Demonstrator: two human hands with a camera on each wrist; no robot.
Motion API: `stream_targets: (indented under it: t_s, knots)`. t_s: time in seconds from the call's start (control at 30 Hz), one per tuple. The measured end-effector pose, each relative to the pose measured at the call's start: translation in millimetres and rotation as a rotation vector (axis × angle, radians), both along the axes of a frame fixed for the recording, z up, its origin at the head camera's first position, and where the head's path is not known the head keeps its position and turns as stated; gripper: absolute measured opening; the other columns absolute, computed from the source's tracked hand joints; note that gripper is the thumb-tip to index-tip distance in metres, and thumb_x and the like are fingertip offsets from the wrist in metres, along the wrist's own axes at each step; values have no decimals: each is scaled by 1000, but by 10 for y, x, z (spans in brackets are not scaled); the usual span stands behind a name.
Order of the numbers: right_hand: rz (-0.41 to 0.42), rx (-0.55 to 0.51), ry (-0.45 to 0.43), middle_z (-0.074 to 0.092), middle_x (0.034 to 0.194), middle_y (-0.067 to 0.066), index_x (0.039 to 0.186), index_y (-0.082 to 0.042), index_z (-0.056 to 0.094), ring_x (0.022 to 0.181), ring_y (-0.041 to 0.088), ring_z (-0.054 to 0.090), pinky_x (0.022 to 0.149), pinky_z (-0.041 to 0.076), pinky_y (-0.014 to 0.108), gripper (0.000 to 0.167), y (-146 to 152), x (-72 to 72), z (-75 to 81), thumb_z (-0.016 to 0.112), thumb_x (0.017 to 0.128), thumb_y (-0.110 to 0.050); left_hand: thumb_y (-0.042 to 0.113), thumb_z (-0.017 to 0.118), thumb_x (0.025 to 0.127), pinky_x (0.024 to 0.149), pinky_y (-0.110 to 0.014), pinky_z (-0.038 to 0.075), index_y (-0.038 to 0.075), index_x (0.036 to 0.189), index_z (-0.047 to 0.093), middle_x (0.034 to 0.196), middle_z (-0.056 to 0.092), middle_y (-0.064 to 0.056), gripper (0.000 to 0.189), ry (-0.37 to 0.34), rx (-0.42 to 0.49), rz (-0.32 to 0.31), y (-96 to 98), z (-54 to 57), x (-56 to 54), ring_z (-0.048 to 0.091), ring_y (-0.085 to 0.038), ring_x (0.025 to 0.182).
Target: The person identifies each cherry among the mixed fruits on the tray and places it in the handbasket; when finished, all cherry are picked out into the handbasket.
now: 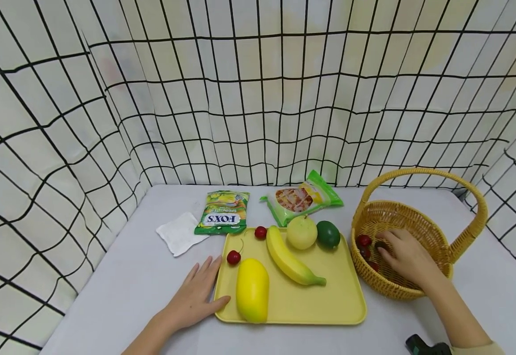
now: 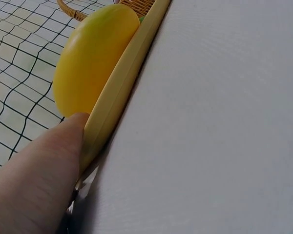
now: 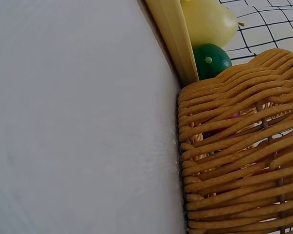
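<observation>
At the yellow tray's (image 1: 311, 308) left edge lies my left hand (image 1: 197, 295), fingers extended and thumb touching the rim. A yellow mango (image 1: 252, 291) lies on the tray near that thumb, and the left wrist view shows the mango (image 2: 95, 58) just beyond it. My right hand (image 1: 406, 256) reaches into the wicker basket (image 1: 417, 217), where its thumb and forefinger pinch a small dark round fruit (image 1: 381, 245). Red cherries (image 1: 364, 240) sit beside those fingers at the basket's left side. In the right wrist view the basket wall (image 3: 244, 165) hides the hand.
Also on the tray are a banana (image 1: 291, 261), a pale round fruit (image 1: 301, 232), a dark green fruit (image 1: 328, 234) and two cherries (image 1: 233, 257). Behind it lie a green Fox's packet (image 1: 224, 213), another snack bag (image 1: 299, 198) and a white tissue (image 1: 180, 232). Black-lined netting surrounds the table.
</observation>
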State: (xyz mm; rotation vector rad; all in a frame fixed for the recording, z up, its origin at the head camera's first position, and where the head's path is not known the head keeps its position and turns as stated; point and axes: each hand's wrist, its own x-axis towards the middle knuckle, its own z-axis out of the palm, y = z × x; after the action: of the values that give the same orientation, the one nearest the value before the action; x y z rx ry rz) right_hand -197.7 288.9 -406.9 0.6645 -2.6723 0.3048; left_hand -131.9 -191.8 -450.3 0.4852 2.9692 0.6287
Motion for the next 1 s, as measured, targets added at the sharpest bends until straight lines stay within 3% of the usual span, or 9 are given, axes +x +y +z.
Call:
stream_targets:
  t_s: [0.23,0.4,0.6,0.73,0.87,1.0]
  knots:
    - [22,-37,126,62,92,14,99,-1,63,89,34,55,74,47,49,26,-43,-7,52,70,74,-5,63,49,82,110,-49,8,2,145,18,150,11,-18,93,12,-24,6,-34,2,16,5,-31,138]
    - [50,-60,182,62,92,12,98,-2,63,88,32,55,74,47,47,28,-92,26,138,70,71,-3,65,47,81,110,-50,5,4,146,20,150,12,-16,93,17,-48,16,-17,5,11,5,-31,138]
    - [134,-42,218,61,91,7,95,-4,65,85,26,56,69,48,43,26,-248,79,137,70,70,-6,68,46,80,108,-54,2,9,145,24,151,16,-11,91,21,-108,59,-7,-16,44,5,-32,138]
    - [194,-34,252,61,91,7,95,-5,65,85,26,56,68,48,41,19,-372,119,155,60,83,-20,67,46,80,108,-55,2,10,145,26,150,18,-11,89,27,-110,71,-1,-30,43,6,-32,138]
    - [247,-44,298,61,91,6,93,-6,66,84,25,55,67,47,40,42,-518,183,208,35,96,-35,66,46,81,108,-54,2,12,146,24,150,18,-10,88,43,-106,71,-2,-35,22,7,-32,138]
    - [292,-49,310,61,93,6,94,-6,65,85,24,55,68,47,40,47,-669,239,266,29,97,-36,65,48,81,108,-55,2,12,146,22,150,19,-10,88,49,-94,66,-5,-31,6,7,-32,138]
